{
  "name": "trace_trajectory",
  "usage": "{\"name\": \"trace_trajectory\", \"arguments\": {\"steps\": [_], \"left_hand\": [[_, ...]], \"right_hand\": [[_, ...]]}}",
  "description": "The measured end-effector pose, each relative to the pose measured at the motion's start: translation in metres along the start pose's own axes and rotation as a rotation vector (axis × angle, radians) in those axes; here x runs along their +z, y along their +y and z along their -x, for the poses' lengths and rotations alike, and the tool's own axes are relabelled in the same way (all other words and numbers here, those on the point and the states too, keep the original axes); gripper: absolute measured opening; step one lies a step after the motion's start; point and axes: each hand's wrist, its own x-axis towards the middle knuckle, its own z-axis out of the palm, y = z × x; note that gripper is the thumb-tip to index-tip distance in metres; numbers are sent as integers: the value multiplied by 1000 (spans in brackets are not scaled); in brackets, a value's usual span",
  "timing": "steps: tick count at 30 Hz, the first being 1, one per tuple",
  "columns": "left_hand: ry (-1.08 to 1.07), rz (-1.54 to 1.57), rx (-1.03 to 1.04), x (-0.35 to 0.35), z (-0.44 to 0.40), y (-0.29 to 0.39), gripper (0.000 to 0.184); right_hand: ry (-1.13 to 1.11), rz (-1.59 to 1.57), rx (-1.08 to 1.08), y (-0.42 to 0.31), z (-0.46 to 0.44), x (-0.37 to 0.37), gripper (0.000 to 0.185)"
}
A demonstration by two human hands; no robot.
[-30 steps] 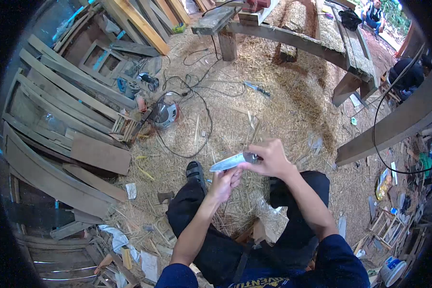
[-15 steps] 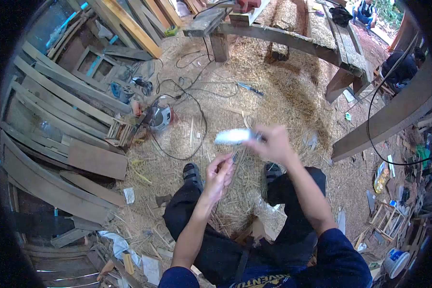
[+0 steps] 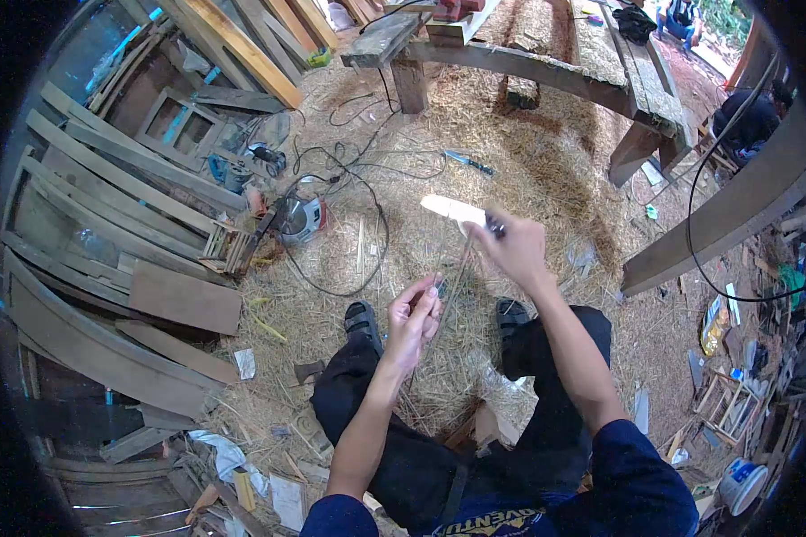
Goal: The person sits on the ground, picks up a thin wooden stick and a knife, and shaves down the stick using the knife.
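Observation:
My right hand is wrapped round the dark handle of a knife. Its broad blade catches the light and points left, above the straw-covered ground. Lower and to the left, my left hand has its fingers closed in a pinch round a thin strip that looks like split bamboo or wood. That strip slants up toward the blade; whether the two touch I cannot tell. A small dark bit shows at the left fingertips, too small to name.
A second knife lies on the shavings ahead. Left of it are a circular saw and a looping black cable. A wooden bench stands at the back. Boards lean on the left; a white bucket sits lower right.
My right hand has moved the knife slightly up and the blade now tilts down to the right. My left hand stays nearly in place, still pinching the strip.

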Motion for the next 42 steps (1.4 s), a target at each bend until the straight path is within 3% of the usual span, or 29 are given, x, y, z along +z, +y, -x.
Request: {"name": "trace_trajectory", "arguments": {"steps": [3, 7, 10, 14, 23, 27, 30, 33, 37, 42], "left_hand": [[35, -8, 28, -5, -4, 2, 36], [75, -6, 76, -3, -5, 1, 37], [104, -27, 84, -8, -6, -4, 36], [81, -64, 27, -12, -6, -4, 35], [-20, 217, -177, -13, 0, 1, 36], [-34, 177, -179, -8, 0, 6, 34], [-96, 167, -180, -10, 5, 5, 33], [-140, 135, -183, -4, 10, -5, 33], [-68, 147, -70, -12, 3, 3, 31], [9, 115, -21, -15, -3, 1, 28]], "right_hand": [[66, -82, 157, -3, -7, -7, 38], [20, -198, -59, -12, 11, 4, 34], [-115, -234, -335, -14, 16, 15, 39], [-396, -225, -418, -26, 24, 15, 37], [-288, -215, -494, -15, 22, 15, 39], [-260, -178, -498, -15, 18, 6, 35], [-10, -350, -74, 5, 3, 7, 39], [114, -190, 104, 14, -22, -24, 37], [-10, -189, -274, -4, 16, -6, 35], [-239, -145, -410, -16, 19, 19, 39]]}}
